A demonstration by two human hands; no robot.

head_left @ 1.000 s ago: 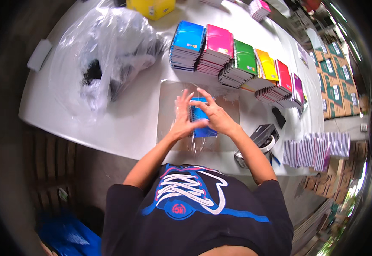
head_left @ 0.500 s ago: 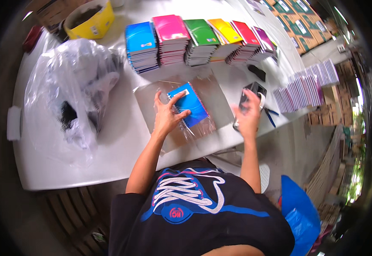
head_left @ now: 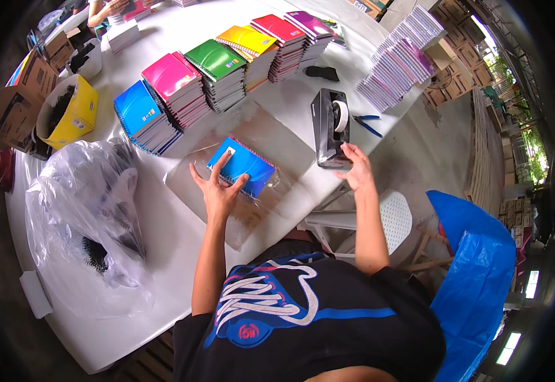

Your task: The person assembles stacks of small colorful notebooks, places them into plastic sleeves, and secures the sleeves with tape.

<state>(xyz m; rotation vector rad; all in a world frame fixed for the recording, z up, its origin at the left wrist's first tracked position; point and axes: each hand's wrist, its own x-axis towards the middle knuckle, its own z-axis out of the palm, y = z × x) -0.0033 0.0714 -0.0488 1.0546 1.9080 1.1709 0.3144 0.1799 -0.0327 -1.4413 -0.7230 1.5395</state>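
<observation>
A blue spiral notebook [head_left: 254,170] lies tilted on clear plastic film [head_left: 284,180], above a flat grey-brown sheet [head_left: 290,143]. My left hand [head_left: 219,194] rests on the notebook's near-left part, fingers spread, one fingertip beside a small white label on the cover. At the near end of a black tape dispenser [head_left: 322,127], my right hand [head_left: 360,172] has its thumb and fingers apart, the fingertips close to or touching the dispenser. Whether any tape is between them is too small to tell. A white tape roll [head_left: 340,116] sits in the dispenser.
Several stacks of notebooks, including a green one [head_left: 215,60], line the far side. A clear plastic bag [head_left: 86,204] bulges at left near a yellow container [head_left: 77,114]. Blue-handled pliers [head_left: 369,124] and a black item [head_left: 322,73] lie near the dispenser. Another person's hand [head_left: 105,11] shows far left.
My view has turned, so the table appears rotated. My right hand has come from over the dispenser to its near end. My left hand stays on the blue notebook.
</observation>
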